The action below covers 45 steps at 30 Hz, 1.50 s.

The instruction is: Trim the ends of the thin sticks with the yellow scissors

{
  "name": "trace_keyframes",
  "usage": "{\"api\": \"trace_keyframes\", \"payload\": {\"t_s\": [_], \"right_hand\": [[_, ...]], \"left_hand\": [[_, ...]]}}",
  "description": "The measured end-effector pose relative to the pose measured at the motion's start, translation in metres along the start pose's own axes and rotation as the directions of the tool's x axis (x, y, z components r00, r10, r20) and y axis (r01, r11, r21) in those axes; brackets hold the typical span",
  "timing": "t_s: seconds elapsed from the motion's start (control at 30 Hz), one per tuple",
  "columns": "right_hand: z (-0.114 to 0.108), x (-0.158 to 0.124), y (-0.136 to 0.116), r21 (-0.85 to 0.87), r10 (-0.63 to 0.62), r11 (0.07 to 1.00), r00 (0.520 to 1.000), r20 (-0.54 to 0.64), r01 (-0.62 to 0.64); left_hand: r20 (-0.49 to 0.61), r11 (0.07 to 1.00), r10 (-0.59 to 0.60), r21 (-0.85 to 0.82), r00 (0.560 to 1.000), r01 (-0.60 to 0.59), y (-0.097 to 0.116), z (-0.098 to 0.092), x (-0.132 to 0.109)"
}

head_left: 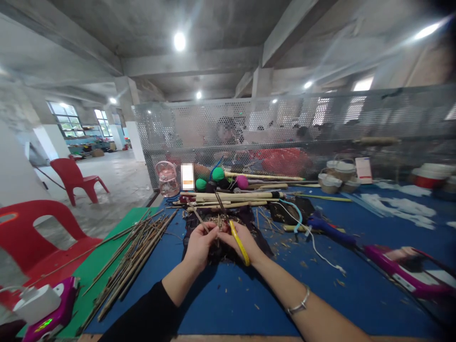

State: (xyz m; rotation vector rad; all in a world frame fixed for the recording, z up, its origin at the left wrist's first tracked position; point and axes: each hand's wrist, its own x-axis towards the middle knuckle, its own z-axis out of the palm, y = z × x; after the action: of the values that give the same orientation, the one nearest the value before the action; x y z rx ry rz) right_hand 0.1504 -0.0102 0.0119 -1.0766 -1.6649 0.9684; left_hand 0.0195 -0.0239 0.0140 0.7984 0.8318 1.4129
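Note:
My left hand [198, 246] is closed around a thin twig [197, 212] that slants up and away to the left. My right hand [245, 242] meets it at the fingertips, pinching near short bits of twig [219, 223]. Held in that same hand is a yellow-handled tool that looks like scissors [239, 243], its dark narrow blades pointing up and away. Whether the blades are apart is hard to make out. Beneath both hands lies a crumpled black cloth [263, 240] scattered with plant scraps.
A bundle of long twigs [137, 254] lies on the left over a green mat [123, 221]. Peeled sticks [231, 195] with green balls [218, 174] lie behind. Purple devices [406, 270] flank the blue tabletop [228, 304]. A perforated metal screen [199, 128] stands at the back.

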Motion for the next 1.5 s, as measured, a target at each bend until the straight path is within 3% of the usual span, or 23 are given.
{"api": "trace_keyframes", "payload": {"t_s": [0.07, 0.17, 0.3, 0.37, 0.5, 0.6, 0.67, 0.8, 0.97, 1.23, 1.4, 1.5], "right_hand": [[0.002, -0.002, -0.005, 0.138, -0.008, 0.99, 0.998, 0.056, 0.0], [0.002, -0.004, -0.011, 0.214, 0.037, 0.976, 0.998, 0.054, -0.048], [-0.003, 0.001, -0.01, 0.265, 0.111, 0.96, 0.991, -0.075, -0.088], [-0.008, 0.006, -0.006, 0.28, 0.13, 0.957, 0.976, -0.175, -0.077], [-0.022, 0.015, 0.004, 0.424, 0.223, 0.902, 0.928, -0.297, -0.081], [-0.03, 0.018, 0.011, 0.503, 0.259, 0.86, 0.921, -0.291, -0.084], [-0.031, 0.017, 0.014, 0.497, 0.239, 0.861, 0.946, -0.218, -0.103], [-0.023, 0.013, 0.016, 0.398, 0.121, 0.915, 0.985, -0.119, -0.064], [-0.009, 0.008, 0.011, 0.218, 0.017, 0.976, 0.995, -0.102, 0.006], [-0.003, 0.003, 0.011, -0.017, -0.024, 1.0, 0.989, -0.146, 0.022], [-0.001, 0.003, 0.011, 0.096, 0.001, 0.995, 0.999, -0.054, 0.005], [0.0, 0.002, 0.011, 0.163, 0.03, 0.986, 0.998, -0.059, -0.02]], "left_hand": [[0.033, 0.999, -0.026, -0.029, 0.999, 0.027, 0.001, 0.002, -0.002], [0.054, 0.996, -0.056, -0.06, 0.997, 0.059, 0.001, 0.004, -0.003], [-0.007, 0.996, -0.078, -0.046, 0.997, 0.078, -0.001, 0.002, -0.003], [0.006, 0.999, -0.029, 0.017, 1.0, 0.029, -0.001, 0.0, -0.003], [0.187, 0.97, 0.03, 0.233, 0.982, -0.074, 0.003, 0.0, -0.008], [0.284, 0.975, -0.097, 0.22, 0.954, 0.033, 0.004, 0.004, -0.012], [0.295, 0.977, -0.145, 0.19, 0.944, 0.091, 0.004, 0.005, -0.012], [0.206, 0.964, -0.201, 0.215, 0.958, 0.156, 0.003, 0.002, -0.007], [0.266, 0.927, -0.361, 0.211, 0.894, 0.311, 0.0, -0.003, -0.003], [0.24, 0.963, -0.269, 0.092, 0.933, 0.254, 0.004, -0.004, 0.0], [0.17, 0.972, -0.236, 0.038, 0.957, 0.233, 0.002, -0.005, 0.003], [0.091, 0.98, -0.199, -0.001, 0.976, 0.2, 0.002, -0.005, 0.005]]}}
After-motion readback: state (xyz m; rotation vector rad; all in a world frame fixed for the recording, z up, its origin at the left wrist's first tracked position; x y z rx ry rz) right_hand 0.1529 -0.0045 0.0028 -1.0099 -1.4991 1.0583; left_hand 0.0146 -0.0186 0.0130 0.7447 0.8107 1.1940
